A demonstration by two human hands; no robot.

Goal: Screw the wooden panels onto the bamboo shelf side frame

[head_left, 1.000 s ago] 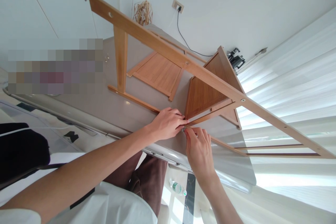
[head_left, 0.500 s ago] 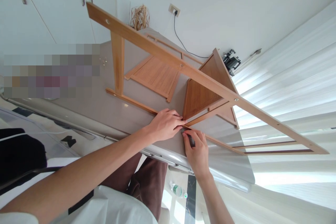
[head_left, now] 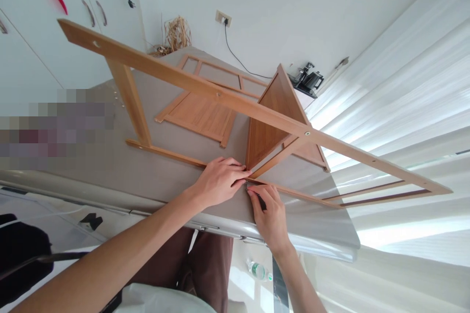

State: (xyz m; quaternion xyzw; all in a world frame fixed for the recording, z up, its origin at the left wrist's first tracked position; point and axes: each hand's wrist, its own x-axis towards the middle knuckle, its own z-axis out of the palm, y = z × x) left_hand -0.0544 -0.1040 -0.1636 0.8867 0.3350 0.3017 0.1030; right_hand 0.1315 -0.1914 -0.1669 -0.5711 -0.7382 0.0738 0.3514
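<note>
A large light-brown wooden frame (head_left: 264, 118) stands tilted on the grey tabletop (head_left: 165, 181). It has long top and bottom rails joined by cross pieces, with a slatted wooden panel (head_left: 275, 102) meeting it near the middle. My left hand (head_left: 223, 181) grips the bottom rail at that joint, fingers on top and thumb below. Just right of it, my right hand (head_left: 270, 210) is closed in a pinch against the near side of the rail. A small grey bit shows at its fingertips, too small to name.
Another slatted panel (head_left: 198, 117) lies flat behind the frame, with a ladder-like wooden piece (head_left: 220, 76) farther back. A black kettle (head_left: 312, 80) stands at the back right. White curtains (head_left: 404, 122) hang to the right. A plastic bottle (head_left: 259, 270) lies on the floor.
The view has shifted, so the frame and panels appear farther left. Both hands stay at the same joint, the left on the rail and the right pinching beside it.
</note>
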